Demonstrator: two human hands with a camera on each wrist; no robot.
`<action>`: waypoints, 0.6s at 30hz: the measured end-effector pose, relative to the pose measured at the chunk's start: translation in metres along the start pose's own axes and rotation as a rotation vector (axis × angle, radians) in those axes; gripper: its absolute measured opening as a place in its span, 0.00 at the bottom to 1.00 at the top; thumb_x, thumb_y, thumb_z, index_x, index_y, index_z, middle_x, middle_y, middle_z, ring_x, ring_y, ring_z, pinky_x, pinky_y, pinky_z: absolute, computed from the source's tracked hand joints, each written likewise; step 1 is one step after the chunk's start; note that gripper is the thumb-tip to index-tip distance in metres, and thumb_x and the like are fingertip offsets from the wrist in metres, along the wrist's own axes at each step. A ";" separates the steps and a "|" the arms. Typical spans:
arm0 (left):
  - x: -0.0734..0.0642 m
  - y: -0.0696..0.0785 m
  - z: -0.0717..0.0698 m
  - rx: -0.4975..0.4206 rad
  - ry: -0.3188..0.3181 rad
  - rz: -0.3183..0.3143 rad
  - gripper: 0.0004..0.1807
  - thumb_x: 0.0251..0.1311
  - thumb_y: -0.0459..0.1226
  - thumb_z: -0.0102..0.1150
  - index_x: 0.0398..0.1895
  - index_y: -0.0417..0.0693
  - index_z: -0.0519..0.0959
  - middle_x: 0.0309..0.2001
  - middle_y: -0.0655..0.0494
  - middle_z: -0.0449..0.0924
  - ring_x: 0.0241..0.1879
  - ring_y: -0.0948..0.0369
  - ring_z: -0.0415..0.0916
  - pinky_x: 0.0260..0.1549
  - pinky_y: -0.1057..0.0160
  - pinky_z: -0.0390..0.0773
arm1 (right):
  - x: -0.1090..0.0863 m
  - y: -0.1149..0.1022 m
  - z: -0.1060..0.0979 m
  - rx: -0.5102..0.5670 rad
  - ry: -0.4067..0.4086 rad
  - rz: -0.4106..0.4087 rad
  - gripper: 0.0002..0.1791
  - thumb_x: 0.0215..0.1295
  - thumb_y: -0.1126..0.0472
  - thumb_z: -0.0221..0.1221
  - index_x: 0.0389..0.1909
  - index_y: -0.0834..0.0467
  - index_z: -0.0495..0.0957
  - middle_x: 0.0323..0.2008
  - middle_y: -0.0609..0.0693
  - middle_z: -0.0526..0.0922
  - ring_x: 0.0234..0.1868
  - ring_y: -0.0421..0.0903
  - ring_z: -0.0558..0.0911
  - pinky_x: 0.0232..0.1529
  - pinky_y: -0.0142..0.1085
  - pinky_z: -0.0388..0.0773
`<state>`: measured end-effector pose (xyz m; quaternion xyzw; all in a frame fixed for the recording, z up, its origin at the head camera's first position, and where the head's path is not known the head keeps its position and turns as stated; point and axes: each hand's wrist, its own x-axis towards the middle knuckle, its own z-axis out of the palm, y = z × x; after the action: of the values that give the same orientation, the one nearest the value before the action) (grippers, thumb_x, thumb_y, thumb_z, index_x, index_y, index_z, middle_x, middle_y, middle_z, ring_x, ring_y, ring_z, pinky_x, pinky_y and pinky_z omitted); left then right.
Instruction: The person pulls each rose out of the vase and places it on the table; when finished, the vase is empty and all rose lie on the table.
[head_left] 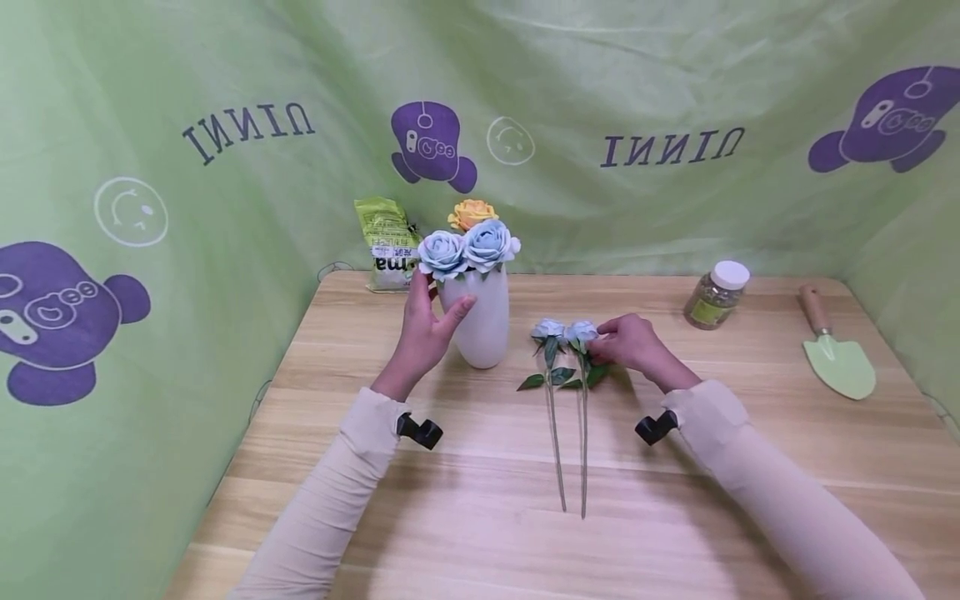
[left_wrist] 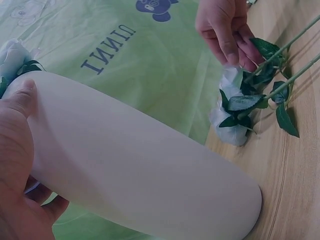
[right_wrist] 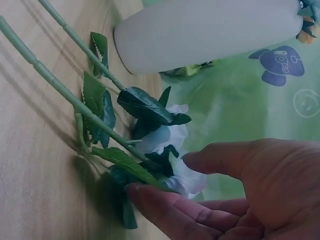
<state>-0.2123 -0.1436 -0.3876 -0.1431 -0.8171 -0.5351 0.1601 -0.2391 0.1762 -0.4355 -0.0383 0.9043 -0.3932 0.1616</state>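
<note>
My left hand [head_left: 422,337] holds a tall white vase [head_left: 483,321] near its rim, thumb on the near side. The vase stands upright with two pale blue roses [head_left: 489,243] and one orange-yellow rose [head_left: 472,214] in its mouth. To its right, two more pale blue artificial roses [head_left: 549,329] lie side by side, their green stems [head_left: 584,442] pointing toward me. My right hand [head_left: 636,343] is at the head of the right-hand rose [head_left: 582,332]. In the right wrist view, its thumb and fingers [right_wrist: 215,160] are spread apart around the bloom and a leaf [right_wrist: 125,162].
A green-and-white packet [head_left: 386,246] stands behind the vase at the back left. Toward the back right is a clear jar with a white lid [head_left: 716,296]. A green trowel with a wooden handle [head_left: 838,362] lies at the far right. Green printed cloth [head_left: 570,217] surrounds the table.
</note>
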 end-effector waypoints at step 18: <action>0.000 -0.002 -0.001 -0.001 0.001 0.002 0.42 0.65 0.42 0.64 0.75 0.45 0.51 0.71 0.43 0.59 0.73 0.48 0.59 0.75 0.48 0.63 | 0.011 -0.001 -0.003 0.064 0.026 0.041 0.33 0.66 0.57 0.63 0.66 0.73 0.68 0.50 0.67 0.85 0.45 0.54 0.89 0.65 0.51 0.77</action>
<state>-0.2130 -0.1453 -0.3889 -0.1436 -0.8166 -0.5354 0.1612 -0.2503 0.1757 -0.4357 -0.0095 0.8940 -0.4190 0.1588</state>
